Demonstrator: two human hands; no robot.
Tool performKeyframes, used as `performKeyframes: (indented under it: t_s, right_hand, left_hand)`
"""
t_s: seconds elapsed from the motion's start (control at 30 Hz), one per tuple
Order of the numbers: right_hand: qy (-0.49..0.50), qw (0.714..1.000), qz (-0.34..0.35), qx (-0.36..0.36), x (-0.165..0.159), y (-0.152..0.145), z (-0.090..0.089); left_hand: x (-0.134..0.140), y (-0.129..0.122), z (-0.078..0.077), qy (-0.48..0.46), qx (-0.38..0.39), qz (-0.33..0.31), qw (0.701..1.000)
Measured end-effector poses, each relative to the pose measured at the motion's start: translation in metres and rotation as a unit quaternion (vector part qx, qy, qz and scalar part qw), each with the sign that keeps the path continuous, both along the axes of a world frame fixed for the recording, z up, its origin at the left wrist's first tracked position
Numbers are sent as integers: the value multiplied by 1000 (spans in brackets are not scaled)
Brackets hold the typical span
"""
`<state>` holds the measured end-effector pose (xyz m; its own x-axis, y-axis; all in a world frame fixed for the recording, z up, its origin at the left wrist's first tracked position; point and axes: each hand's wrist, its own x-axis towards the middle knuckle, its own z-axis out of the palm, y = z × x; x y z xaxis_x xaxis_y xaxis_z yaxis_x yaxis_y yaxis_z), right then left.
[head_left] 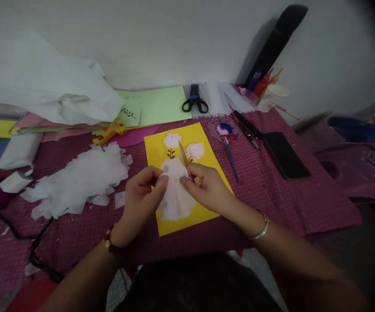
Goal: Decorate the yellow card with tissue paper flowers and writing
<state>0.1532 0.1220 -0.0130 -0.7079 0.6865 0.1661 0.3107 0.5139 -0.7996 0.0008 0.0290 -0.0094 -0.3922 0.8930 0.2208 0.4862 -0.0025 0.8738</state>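
Observation:
A yellow card [151,151] lies on the table before me. It bears two pale fluffy paper flowers [172,139] with black leafy stems. Over its lower half hangs a white tissue paper piece [171,203], vase-like in outline. My left hand [141,190] pinches its upper left edge between thumb and fingers. Opposite, my right hand [208,184] pinches the upper right edge. A narrow pointed blade [183,154] sticks up from the right hand's fingers; its handle is hidden. Whether the tissue touches the card cannot be made out.
Left of the card is a pile of white tissue squares [79,177], with a yellow glue gun [111,131] behind it. Black scissors [194,102] rest at the back. A paint palette [223,128], a blue brush [232,160] and a phone [285,154] lie right.

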Motion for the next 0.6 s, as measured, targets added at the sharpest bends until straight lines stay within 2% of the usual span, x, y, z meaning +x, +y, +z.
performKeyframes:
  t_s: [0.1, 0.27, 0.37, 0.5, 0.6]
  right_hand:
    - [16, 999, 5, -41, 0, 1, 1]
    - [33, 998, -2, -59, -1, 2, -2]
    - [28, 997, -23, -69, -1, 5, -5]
    - [69, 992, -61, -86, 1, 10, -6]
    - [97, 989, -72, -83, 2, 11, -6]
  left_hand:
    - [0, 0, -1, -56, -14, -13, 998]
    - [7, -1, -1, -28, -20, -50, 998]
    - [6, -1, -2, -32, -18, -41, 998]
    - [-2, 0, -5, -117, -38, -3, 992]
    - [-8, 4, -10, -197, -62, -41, 978]
